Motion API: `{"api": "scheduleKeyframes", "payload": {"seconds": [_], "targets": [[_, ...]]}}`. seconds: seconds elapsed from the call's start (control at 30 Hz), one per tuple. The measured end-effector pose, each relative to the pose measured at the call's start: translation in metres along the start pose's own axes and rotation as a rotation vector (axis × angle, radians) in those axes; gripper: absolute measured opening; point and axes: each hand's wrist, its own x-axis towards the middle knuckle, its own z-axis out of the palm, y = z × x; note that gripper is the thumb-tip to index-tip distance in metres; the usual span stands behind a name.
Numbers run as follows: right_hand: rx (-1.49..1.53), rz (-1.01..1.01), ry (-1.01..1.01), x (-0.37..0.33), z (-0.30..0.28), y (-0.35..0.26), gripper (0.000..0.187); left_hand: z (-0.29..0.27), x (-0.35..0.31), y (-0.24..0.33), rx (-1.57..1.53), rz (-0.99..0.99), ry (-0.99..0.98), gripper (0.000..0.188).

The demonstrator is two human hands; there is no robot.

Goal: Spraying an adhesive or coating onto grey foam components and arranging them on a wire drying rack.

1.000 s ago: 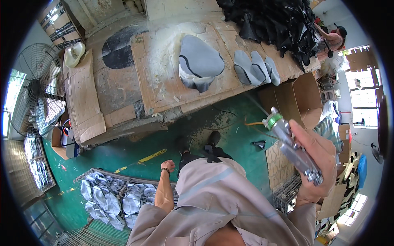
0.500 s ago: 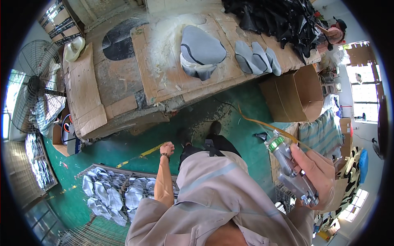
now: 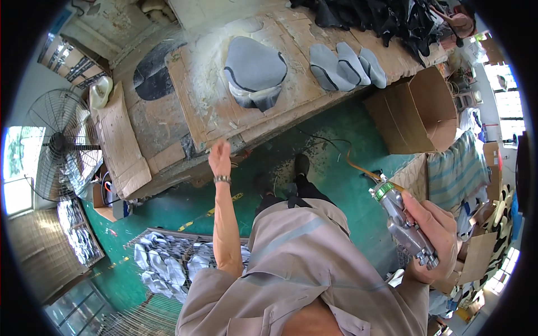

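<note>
Gripping the silver spray gun (image 3: 402,221) with my right hand (image 3: 436,228) wrapped round it, I see from my head my left hand (image 3: 220,159) near the worktable (image 3: 159,120), fingers loose, apparently empty. The grey panel (image 3: 255,64) sits on the table; I judge this as readying to spray, calling next for steady aim.
</note>
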Motion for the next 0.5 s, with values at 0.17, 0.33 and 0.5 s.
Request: {"api": "scheduleKeyframes", "payload": {"seconds": [0.17,0.33,0.5], "targets": [[0.058,0.004,0.021,-0.014,-0.009,0.041,0.069,0.065,0.076,0.156,0.165,0.322,0.086,0.029],[0.220,-0.006,-0.001,-0.020,-0.018,0.083,0.074,0.108,0.128,0.214,0.618,0.640,-0.032,0.034],[0.260,0.034,-0.022,-0.033,-0.030,0.121,0.078,0.145,0.151,0.219,0.993,0.474,-0.125,0.036]]}}
